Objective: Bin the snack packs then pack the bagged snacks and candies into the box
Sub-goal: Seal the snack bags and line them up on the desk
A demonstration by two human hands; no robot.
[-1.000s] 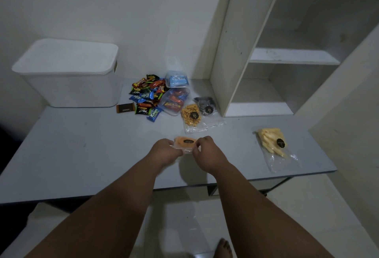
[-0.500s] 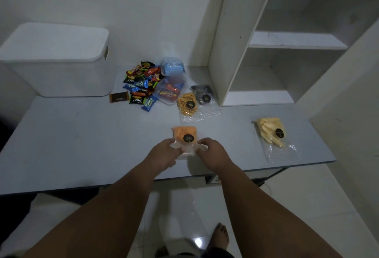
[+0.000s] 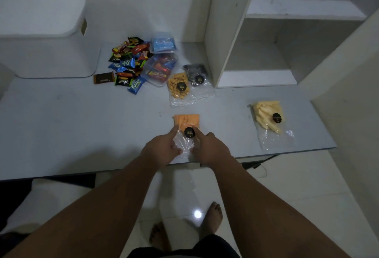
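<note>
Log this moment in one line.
left hand: holds orange snack bag | right hand: holds it too | bag: on table | box: closed

A clear plastic bag of orange snacks (image 3: pixel 186 122) is laid near the front edge of the flat grey table (image 3: pixel 61 126). A clear bag of pale yellow sticks (image 3: pixel 266 116) is set to its right, a heap of wrapped candies (image 3: pixel 129 67) behind it, and a white lidded plastic box (image 3: pixel 47 38) at far left.

Orange snack bag (image 3: pixel 186 121): clear pouch with a black round sticker, flat near the table's front edge, its clear end held by the left hand (image 3: pixel 162 149) and right hand (image 3: pixel 209 149).
Yellow stick bag (image 3: pixel 266 116): flat, well apart to the right.
Nut bag (image 3: pixel 178 87): beside a bag of dark rounds (image 3: pixel 194 73), perhaps cookies.
Candy pile (image 3: pixel 127 63): loose wrappers, with two clear bagged packs (image 3: pixel 160 69) touching its right side.
White box (image 3: pixel 41 38): lidded, far left.
</note>
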